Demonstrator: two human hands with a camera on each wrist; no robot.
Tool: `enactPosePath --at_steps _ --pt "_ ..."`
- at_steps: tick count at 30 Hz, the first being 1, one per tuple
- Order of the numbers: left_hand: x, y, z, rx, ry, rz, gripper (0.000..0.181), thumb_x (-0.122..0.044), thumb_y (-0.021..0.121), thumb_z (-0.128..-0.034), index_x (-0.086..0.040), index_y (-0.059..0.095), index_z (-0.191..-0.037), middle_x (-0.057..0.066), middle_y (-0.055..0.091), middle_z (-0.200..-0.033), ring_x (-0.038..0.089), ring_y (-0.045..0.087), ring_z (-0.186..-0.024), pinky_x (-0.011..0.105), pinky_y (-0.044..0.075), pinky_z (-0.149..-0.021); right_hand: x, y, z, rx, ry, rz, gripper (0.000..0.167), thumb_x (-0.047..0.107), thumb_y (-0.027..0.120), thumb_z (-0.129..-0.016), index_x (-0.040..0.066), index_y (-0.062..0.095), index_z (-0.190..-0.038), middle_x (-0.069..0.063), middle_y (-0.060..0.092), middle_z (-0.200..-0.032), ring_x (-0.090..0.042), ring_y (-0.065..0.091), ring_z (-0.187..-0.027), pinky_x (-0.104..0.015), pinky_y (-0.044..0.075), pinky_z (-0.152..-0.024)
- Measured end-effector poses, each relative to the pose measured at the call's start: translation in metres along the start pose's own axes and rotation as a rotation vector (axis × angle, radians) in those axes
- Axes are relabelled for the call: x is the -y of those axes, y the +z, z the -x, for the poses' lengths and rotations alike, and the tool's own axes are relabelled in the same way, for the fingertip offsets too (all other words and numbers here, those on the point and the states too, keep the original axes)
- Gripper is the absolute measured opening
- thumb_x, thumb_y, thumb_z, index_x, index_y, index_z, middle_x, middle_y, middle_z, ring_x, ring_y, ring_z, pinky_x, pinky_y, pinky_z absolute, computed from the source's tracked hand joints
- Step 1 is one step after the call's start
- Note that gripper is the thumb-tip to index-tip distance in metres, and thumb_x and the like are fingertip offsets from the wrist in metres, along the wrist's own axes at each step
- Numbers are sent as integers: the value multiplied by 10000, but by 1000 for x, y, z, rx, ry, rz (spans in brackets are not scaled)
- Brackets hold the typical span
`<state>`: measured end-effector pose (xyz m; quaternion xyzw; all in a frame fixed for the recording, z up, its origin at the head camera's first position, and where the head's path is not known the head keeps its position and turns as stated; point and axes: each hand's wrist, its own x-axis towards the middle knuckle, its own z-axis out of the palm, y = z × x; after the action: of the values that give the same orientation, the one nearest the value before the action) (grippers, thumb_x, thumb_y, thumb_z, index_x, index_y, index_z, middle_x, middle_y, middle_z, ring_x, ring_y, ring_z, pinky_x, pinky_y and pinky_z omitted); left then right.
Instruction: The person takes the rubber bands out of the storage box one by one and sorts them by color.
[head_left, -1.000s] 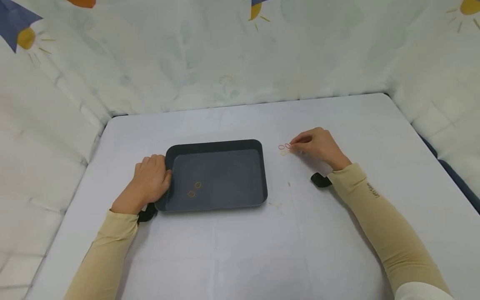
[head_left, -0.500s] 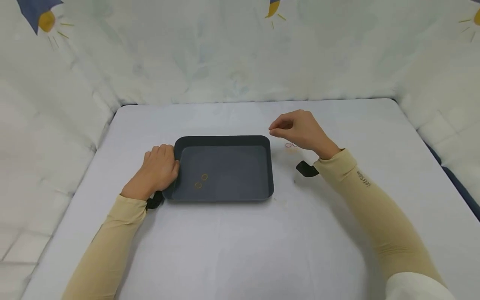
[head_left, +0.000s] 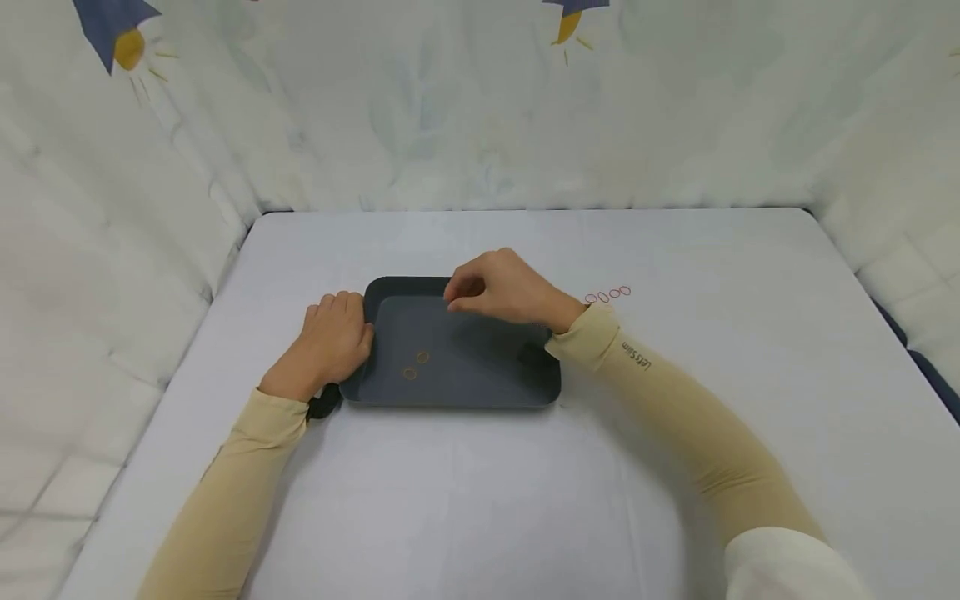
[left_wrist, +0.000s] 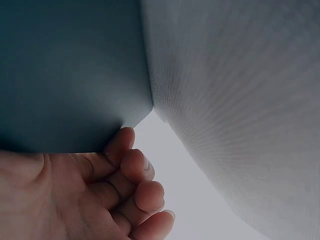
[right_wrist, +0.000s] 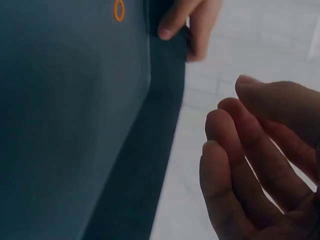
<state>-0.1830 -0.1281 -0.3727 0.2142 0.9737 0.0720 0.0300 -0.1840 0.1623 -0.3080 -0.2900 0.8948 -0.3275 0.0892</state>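
Observation:
My left hand point(head_left: 331, 342) grips the left side of a dark grey rectangular tray point(head_left: 465, 397), thumb over the rim. In the left wrist view its curled fingers point(left_wrist: 142, 195) lie against the tray's outer side. Two thin yellow-orange rings point(head_left: 418, 357) lie inside, left of the middle. Above the tray's far part is my right hand point(head_left: 506, 287), thumb and forefinger tips close together. Anything between those tips is too small or hidden to make out. In the right wrist view, the right fingers point(right_wrist: 217, 170) are bent, and one orange ring point(right_wrist: 115, 10) shows.
Several small red rings point(head_left: 603, 297) lie in a row on the white-covered table point(head_left: 510, 492), right of the tray near my right sleeve point(head_left: 675, 400). That sleeve may hide more there. Pale patterned curtains point(head_left: 480, 125) hang behind the table and at both sides.
My right hand has lifted from the rings on the table and moved left over the tray. More red rings are now uncovered. My left hand keeps its grip on the tray.

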Motion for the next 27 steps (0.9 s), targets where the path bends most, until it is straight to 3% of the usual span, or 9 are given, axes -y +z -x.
enactPosePath --at_steps 5,14,27 --pt "1 3 11 1 -10 -2 251 -167 435 -1046 76 476 -1094 230 517 -1010 411 474 -964 511 363 -806 9 33 -17 127 -88 -1 183 188 759 -952 97 773 -1111 8 793 -1074 -93 740 -967 -222 563 -855" --pt "-1 11 18 -32 7 2 201 -157 470 -1031 43 475 -1020 200 510 -956 393 481 -923 513 370 -793 12 73 -34 303 -156 79 273 166 780 -933 112 746 -1198 -25 776 -1171 -117 735 -1046 -181 546 -869" --pt "-2 11 18 -53 14 6 186 -149 473 -1025 37 467 -1012 191 494 -941 383 468 -902 515 360 -793 12 85 -37 383 -183 41 254 156 791 -921 109 756 -1169 -36 782 -1140 -107 736 -1019 -150 543 -822"
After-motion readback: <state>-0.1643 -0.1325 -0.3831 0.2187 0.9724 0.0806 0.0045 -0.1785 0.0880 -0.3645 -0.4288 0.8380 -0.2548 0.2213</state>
